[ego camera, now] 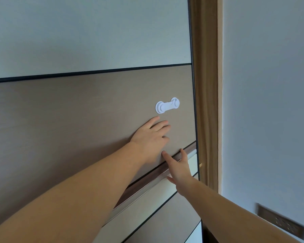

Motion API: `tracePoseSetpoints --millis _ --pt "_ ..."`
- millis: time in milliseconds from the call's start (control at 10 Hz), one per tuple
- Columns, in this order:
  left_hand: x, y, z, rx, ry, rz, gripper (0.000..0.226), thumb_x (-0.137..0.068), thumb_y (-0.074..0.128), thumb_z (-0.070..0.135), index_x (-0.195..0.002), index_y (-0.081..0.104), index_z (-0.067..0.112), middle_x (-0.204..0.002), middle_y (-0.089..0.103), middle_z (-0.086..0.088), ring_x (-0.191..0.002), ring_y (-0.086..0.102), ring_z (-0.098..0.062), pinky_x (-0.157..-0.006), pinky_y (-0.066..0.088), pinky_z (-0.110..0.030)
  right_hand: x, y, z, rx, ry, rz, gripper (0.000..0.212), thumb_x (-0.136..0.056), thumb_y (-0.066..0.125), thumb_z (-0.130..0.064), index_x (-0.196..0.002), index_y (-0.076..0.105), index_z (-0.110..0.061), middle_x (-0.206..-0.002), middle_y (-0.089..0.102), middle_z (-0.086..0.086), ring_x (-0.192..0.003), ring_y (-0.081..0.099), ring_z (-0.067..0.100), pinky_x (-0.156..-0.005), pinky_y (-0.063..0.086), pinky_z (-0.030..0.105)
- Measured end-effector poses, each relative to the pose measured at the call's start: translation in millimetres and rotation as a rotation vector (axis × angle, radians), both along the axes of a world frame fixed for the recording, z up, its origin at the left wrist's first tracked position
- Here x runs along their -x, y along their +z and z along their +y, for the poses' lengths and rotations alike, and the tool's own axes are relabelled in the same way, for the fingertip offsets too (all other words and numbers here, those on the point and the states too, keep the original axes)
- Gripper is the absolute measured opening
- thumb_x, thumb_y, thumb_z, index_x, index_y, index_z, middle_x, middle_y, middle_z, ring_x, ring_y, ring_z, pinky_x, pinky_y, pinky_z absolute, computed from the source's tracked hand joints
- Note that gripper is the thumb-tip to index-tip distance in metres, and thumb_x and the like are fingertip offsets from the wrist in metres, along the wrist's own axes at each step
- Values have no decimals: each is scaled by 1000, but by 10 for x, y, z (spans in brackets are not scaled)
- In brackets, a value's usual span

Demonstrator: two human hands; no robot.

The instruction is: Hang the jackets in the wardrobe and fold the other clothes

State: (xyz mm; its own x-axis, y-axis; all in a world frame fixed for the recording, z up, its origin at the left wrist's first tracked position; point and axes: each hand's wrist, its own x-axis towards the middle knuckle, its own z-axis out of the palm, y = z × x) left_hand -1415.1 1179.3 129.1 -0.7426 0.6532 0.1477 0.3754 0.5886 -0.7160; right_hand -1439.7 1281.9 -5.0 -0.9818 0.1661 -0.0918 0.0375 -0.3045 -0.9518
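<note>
1. The left hand (150, 137) lies flat on the brown panel of the wardrobe door (77, 128), fingers straight and spread, holding nothing. If it pushes without purchase, the palm could simply slide on the smooth face and the door would not budge.
2. The right hand (178, 170) reaches to the metal rail (147, 187) along the door's lower band, fingers loosely spread and not closed on anything; whether the tips hook the rail I cannot tell. A pull from a shallow hold could slip off.
3. The white child lock (167, 105) sits just above the left fingers, near the door's edge. It looks fixed to this panel alone, but if it catches the frame (206, 85), the door would jam.
4. Fingers near the door's edge risk a pinch against the frame.
5. No jackets or other clothes are in view; the wardrobe appears closed, so hanging has not begun.
</note>
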Motion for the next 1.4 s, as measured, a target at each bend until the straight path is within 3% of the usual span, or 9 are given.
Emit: tracePoseSetpoints --millis 500,900,1000,1100,1200,1400 --pt "746 8 813 21 -37 19 51 -93 47 32 -142 41 20 -162 5 -7 -149 -7 -21 -119 -10 -43 665 42 783 -51 -30 15 84 -85 67 -47 -151 16 -36 -147 39 0 -121 46 19 -106 42 46" --pt "979 5 1092 27 -30 14 51 -92 48 32 -141 43 20 -162 6 -8 -149 -7 -21 -119 -13 -42 911 14 1054 -76 -24 9 83 -85 66 -49 -150 16 -39 -122 43 -7 -108 47 16 -102 45 42" --pt "1022 -2 1114 14 -35 13 51 -91 48 32 -140 44 20 -161 6 -8 -149 -7 -21 -118 -13 -42 932 15 1086 -70 -26 19 83 -85 66 -50 -150 17 -39 -125 44 -7 -108 48 16 -102 45 42" --pt "1037 -44 1113 -20 -53 14 52 -90 50 32 -140 42 21 -161 10 -7 -149 -6 -22 -116 -15 -43 896 19 1123 -85 -7 24 85 -83 68 -49 -150 16 -39 -140 42 -1 -114 46 19 -99 46 41" --pt "964 -230 1062 -101 -93 -1 55 -88 51 31 -141 39 22 -157 19 -5 -148 0 -23 -116 -15 -44 797 -20 1191 -187 28 -2 90 -80 69 -54 -150 15 -40 -153 30 3 -132 39 27 -103 41 44" --pt "693 -522 914 -262 -120 -79 56 -88 51 29 -141 36 22 -147 35 0 -145 13 -20 -119 -7 -40 470 -15 1421 -985 -77 97 86 -85 63 -49 -152 10 -32 -160 13 3 -143 23 28 -110 32 45"
